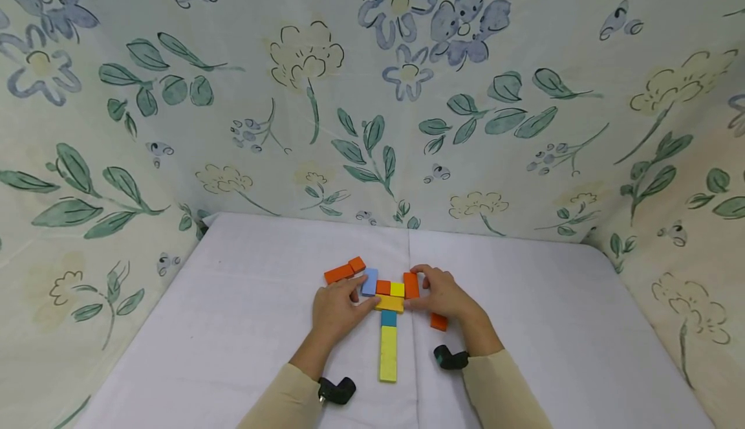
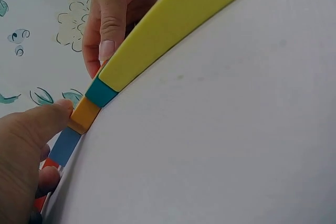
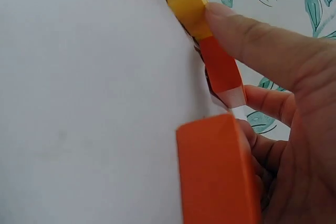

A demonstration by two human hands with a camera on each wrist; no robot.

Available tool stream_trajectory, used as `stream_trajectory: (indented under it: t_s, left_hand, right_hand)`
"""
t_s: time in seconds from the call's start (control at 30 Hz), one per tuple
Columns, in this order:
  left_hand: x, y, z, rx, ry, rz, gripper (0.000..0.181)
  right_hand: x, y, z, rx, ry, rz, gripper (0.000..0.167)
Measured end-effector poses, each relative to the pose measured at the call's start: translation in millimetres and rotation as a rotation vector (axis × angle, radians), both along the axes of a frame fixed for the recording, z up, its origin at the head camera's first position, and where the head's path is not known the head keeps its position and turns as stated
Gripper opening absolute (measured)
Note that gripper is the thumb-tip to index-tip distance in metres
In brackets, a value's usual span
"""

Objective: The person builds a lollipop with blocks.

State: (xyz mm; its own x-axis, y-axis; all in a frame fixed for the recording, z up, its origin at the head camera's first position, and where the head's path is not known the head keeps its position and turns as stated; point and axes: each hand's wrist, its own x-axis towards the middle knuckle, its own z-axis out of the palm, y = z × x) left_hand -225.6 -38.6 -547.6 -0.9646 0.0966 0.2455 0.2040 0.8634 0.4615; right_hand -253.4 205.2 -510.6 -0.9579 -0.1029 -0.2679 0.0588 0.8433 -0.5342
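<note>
Flat wooden blocks form a joined figure on the table. My left hand (image 1: 337,306) pinches a light-blue block (image 1: 370,283), its thumb by the left end of an amber block (image 1: 388,303). On the other side, my right hand (image 1: 445,293) holds an orange block (image 1: 410,285) between thumb and index finger; its thumb tip also meets the amber block's right end. A red-orange block (image 1: 383,287) and a yellow block (image 1: 397,289) sit between the two held blocks. Below the amber block come a teal block (image 1: 388,318) and a long yellow-green block (image 1: 388,354).
Two orange blocks, a long one (image 1: 339,274) and a short one (image 1: 357,264), lie beyond the left hand. Another orange block (image 1: 439,321) lies under the right wrist. A white cloth (image 1: 233,325) covers the table, with floral curtain (image 1: 372,125) around it.
</note>
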Motion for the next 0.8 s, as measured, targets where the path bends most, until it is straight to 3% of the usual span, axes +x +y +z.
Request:
stream_trajectory:
  t_s: [0.43,0.63,0.8]
  left_hand:
    - [0.4,-1.2,-0.1,0.017,0.015,-0.006,0.062]
    - [1.1,-0.8,-0.2,0.019,0.058,-0.003,0.038]
    - [1.6,-0.9,-0.1,0.004,0.069,0.007,0.034]
  right_hand:
    - [1.9,-2.5,1.3,0.034,0.014,0.003,0.084]
    - [2.6,0.5,-0.6,0.001,0.026,0.003,0.062]
    - [2.6,2.4,-1.0,-0.043,0.036,0.000,0.048]
